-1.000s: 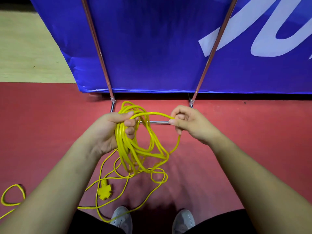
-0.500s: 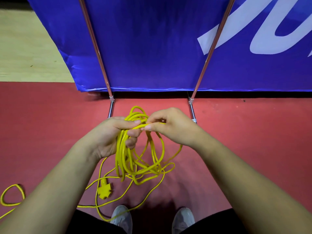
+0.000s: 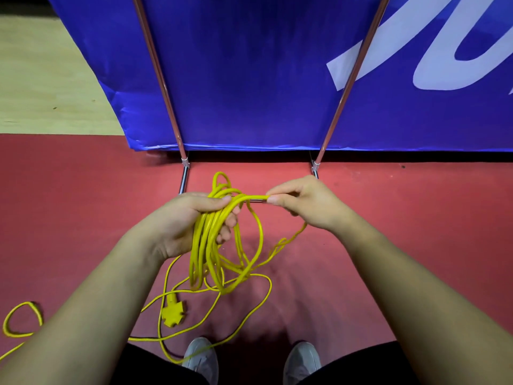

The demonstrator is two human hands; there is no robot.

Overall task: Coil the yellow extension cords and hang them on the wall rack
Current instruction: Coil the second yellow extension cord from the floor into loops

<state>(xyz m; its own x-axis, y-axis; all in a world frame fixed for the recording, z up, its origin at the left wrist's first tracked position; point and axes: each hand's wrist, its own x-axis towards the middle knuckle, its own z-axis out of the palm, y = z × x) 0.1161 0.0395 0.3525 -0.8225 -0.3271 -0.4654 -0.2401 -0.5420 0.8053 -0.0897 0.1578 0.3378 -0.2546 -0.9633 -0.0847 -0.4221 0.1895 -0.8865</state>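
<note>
A yellow extension cord hangs in several loops from my left hand, which grips the bundle near its top. My right hand pinches one strand of the same cord just to the right of the bundle, at about the same height. The loose rest of the cord trails over the red floor in front of my feet. Its yellow socket end lies on the floor below my left wrist. No wall rack is in view.
A blue banner on two slanted metal poles stands right ahead, its foot bars on the red floor. A yellow cord loop lies at the far left. My grey shoes are at the bottom edge.
My right hand drew close to the left hand to lay a loop onto the bundle, then moved back out to the right, pinching the strand. The left hand kept its grip.
</note>
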